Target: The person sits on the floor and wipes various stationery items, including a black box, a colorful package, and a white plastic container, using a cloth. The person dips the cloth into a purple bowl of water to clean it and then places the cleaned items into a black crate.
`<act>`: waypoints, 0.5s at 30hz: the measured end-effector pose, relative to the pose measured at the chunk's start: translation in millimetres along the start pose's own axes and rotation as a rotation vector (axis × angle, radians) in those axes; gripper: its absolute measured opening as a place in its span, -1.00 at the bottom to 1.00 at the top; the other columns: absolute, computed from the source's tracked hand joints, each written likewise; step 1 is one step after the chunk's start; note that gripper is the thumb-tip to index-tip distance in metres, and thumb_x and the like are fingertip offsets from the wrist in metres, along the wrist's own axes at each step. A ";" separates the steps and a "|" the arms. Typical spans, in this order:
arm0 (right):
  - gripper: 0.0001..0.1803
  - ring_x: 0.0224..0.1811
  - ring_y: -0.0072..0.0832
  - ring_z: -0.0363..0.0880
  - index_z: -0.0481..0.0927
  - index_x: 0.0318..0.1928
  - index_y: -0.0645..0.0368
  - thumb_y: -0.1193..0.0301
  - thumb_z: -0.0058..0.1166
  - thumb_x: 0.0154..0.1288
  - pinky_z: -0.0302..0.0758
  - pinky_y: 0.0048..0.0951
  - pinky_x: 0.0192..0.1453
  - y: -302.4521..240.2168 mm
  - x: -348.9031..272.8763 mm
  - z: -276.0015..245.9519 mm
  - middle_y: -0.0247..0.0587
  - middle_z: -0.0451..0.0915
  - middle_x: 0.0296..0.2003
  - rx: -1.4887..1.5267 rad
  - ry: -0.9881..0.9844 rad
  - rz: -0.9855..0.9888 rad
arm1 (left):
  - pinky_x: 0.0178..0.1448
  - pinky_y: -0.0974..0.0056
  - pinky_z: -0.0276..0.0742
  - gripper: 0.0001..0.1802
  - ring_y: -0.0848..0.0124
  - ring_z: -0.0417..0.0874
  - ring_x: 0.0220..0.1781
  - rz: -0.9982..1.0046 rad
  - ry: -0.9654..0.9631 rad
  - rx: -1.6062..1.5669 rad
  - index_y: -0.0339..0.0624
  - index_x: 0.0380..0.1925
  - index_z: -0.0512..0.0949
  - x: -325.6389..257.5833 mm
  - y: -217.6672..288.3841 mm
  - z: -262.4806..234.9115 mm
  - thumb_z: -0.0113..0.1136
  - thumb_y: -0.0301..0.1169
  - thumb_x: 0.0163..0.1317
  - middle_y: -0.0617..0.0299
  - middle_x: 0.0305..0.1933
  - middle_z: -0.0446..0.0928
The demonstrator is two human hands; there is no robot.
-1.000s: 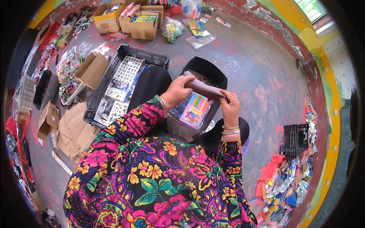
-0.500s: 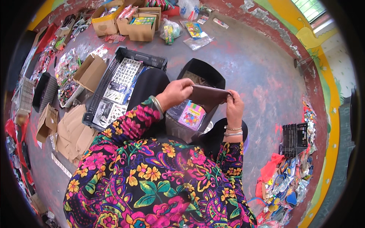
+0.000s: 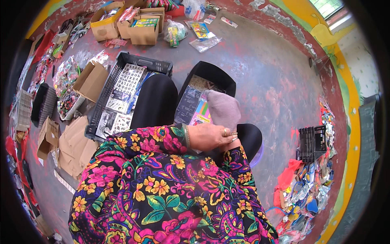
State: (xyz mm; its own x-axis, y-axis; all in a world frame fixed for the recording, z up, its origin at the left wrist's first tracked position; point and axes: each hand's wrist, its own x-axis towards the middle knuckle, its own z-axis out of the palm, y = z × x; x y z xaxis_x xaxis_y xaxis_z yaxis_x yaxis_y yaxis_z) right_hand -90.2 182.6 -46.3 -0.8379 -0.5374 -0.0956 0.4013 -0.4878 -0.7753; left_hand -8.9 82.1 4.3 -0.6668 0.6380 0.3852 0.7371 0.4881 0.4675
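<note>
A mauve-grey cloth mitt [image 3: 225,110] covers my right hand, its rounded end pointing up and away from me. Inside the cloth, the fingers of that hand are hidden; only the wrist with its bracelets shows below. My left hand [image 3: 206,137] reaches across to the right wrist, fingers closed at the lower edge of the mitt. Between my knees stands an open black bin [image 3: 221,77], just beyond my hands. In it lie a dark flat pack [image 3: 188,105] and a brightly coloured pack [image 3: 201,116], partly covered by the mitt.
To the left, a black crate [image 3: 156,65] holds lettered stencil sheets [image 3: 128,83]. Flattened cardboard [image 3: 75,144] and an open carton [image 3: 91,81] lie beyond it. Full boxes [image 3: 144,30] stand at the back. A black basket [image 3: 312,143] and a heap of small packets [image 3: 302,199] are at right.
The cloth was stretched flat between both hands; now it is over my right hand. My left hand has moved right and nearer, to the right wrist. The view has shifted slightly.
</note>
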 end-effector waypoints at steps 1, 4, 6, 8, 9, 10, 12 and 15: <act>-0.69 -0.11 -0.34 0.49 0.48 -0.13 0.23 0.31 -0.04 0.17 0.44 -0.39 0.00 -7.4 4.3 3.3 -0.14 0.51 -0.15 -0.245 -0.046 -0.103 | -0.27 0.19 0.50 -0.57 0.17 0.54 -0.30 -0.011 -0.056 -0.044 -0.29 -0.06 0.40 -3.0 3.0 -5.9 0.04 -0.49 -0.03 0.06 -0.23 0.44; -0.69 -0.12 -0.33 0.50 0.49 -0.14 0.23 0.35 0.03 0.11 0.44 -0.39 0.00 -29.6 14.1 10.6 -0.13 0.52 -0.16 -1.164 -0.089 -0.626 | -0.25 0.20 0.53 -0.64 0.14 0.55 -0.30 0.046 0.036 -0.099 -0.28 -0.14 0.46 -20.3 2.7 -37.3 0.05 -0.53 -0.04 0.04 -0.25 0.48; -0.69 -0.12 -0.33 0.50 0.49 -0.15 0.23 0.37 0.08 0.08 0.44 -0.40 -0.01 -40.0 19.2 4.1 -0.12 0.52 -0.17 -1.476 -0.072 -0.825 | -0.27 0.19 0.53 -0.68 0.15 0.55 -0.35 -0.068 0.260 -0.031 -0.26 -0.19 0.49 -47.7 -8.9 -58.6 0.08 -0.55 -0.03 0.03 -0.26 0.51; -0.60 -0.15 -0.33 0.51 0.48 -0.10 0.21 0.36 0.13 -0.01 0.44 -0.40 -0.04 -55.6 14.1 -6.1 -0.15 0.52 -0.16 -1.772 -0.048 -0.825 | -0.25 0.26 0.51 -0.77 0.17 0.55 -0.34 -0.284 0.571 0.028 -0.27 -0.24 0.53 -87.1 -32.1 -89.6 0.06 -0.60 0.03 0.04 -0.34 0.52; -0.58 -0.13 -0.35 0.49 0.43 -0.04 0.17 0.36 0.09 0.04 0.43 -0.40 -0.02 -70.8 9.7 -0.5 -0.18 0.51 -0.15 -1.878 -0.061 -0.787 | -0.23 0.33 0.49 -0.80 0.29 0.57 -0.34 -0.381 0.743 0.127 -0.29 -0.25 0.54 -106.7 -45.7 -102.5 0.04 -0.58 0.10 0.11 -0.37 0.53; -0.55 -0.10 -0.36 0.48 0.38 0.03 0.13 0.36 0.04 0.09 0.41 -0.41 -0.01 -82.8 8.2 3.2 -0.21 0.51 -0.14 -1.971 -0.091 -0.758 | -0.23 0.40 0.47 -0.82 0.45 0.54 -0.37 -0.624 0.906 -0.033 -0.30 -0.23 0.55 -135.2 -61.0 -105.8 0.06 -0.53 0.15 0.22 -0.38 0.55; -0.54 -0.02 -0.39 0.44 0.26 0.16 0.06 0.32 -0.10 0.24 0.37 -0.39 0.05 -88.4 9.3 -5.9 -0.26 0.48 -0.09 -1.698 -0.072 -0.620 | -0.26 0.46 0.45 -0.81 0.57 0.51 -0.40 -1.002 1.140 -0.237 -0.32 -0.26 0.57 -204.9 -90.6 -111.0 0.08 -0.49 0.14 0.29 -0.36 0.56; -0.46 -0.06 -0.36 0.45 0.27 0.12 0.07 0.33 0.00 0.07 0.38 -0.38 0.02 -78.4 12.4 -11.8 -0.25 0.49 -0.12 -1.536 0.021 -0.536 | -0.36 0.50 0.41 -0.77 0.56 0.48 -0.44 -1.391 1.238 -0.290 -0.31 -0.28 0.55 -319.7 -110.5 -68.3 -0.03 -0.43 0.15 0.29 -0.45 0.51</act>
State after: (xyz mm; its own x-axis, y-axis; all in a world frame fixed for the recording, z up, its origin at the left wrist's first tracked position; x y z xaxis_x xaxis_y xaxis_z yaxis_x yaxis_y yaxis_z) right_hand -136.4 222.3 6.0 -0.7622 -0.5258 0.3777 -0.6376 0.5088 -0.5784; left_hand 115.2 -216.5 -116.2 -0.4823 -0.8680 -0.1181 -0.2773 0.0234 0.9605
